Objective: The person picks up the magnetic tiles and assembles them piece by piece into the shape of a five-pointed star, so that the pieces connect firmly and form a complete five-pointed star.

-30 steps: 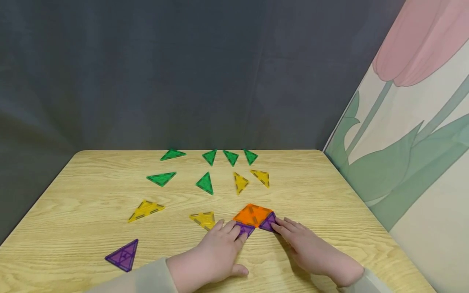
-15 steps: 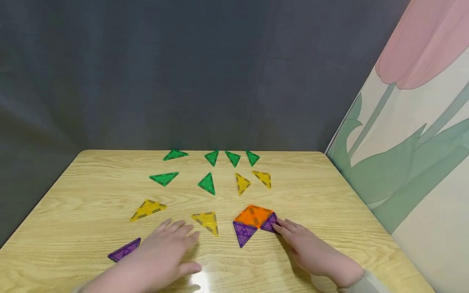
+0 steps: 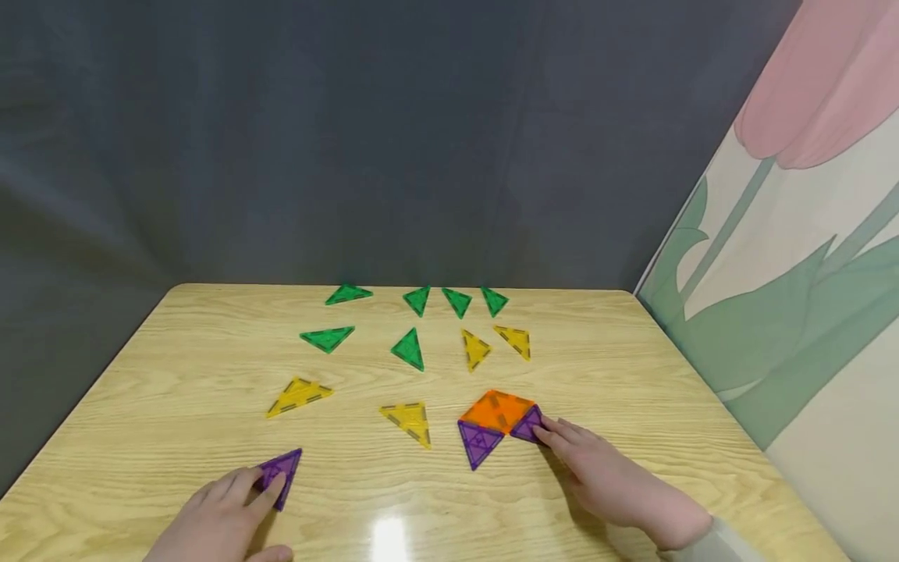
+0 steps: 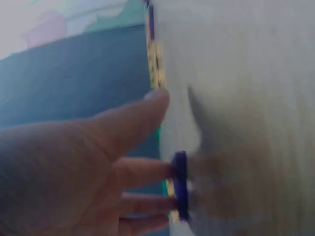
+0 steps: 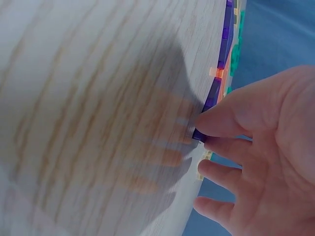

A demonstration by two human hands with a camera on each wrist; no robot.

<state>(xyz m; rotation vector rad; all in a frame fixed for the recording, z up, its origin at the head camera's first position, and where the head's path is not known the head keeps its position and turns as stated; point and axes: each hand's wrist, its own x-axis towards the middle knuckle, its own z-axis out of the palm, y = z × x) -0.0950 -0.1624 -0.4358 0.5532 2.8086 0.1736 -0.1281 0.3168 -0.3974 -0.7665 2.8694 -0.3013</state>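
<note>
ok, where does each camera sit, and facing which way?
Head: on the person's head, facing forward and down over the pale wood-grain table; left hand and right hand show.
Left wrist: on that wrist, looking low across the table at the purple plastic triangular tile the left hand touches; only that hand shows.
Right wrist: on that wrist, aimed at a second purple tile; only the right hand shows.
Head and right wrist share the second purple tile.
</note>
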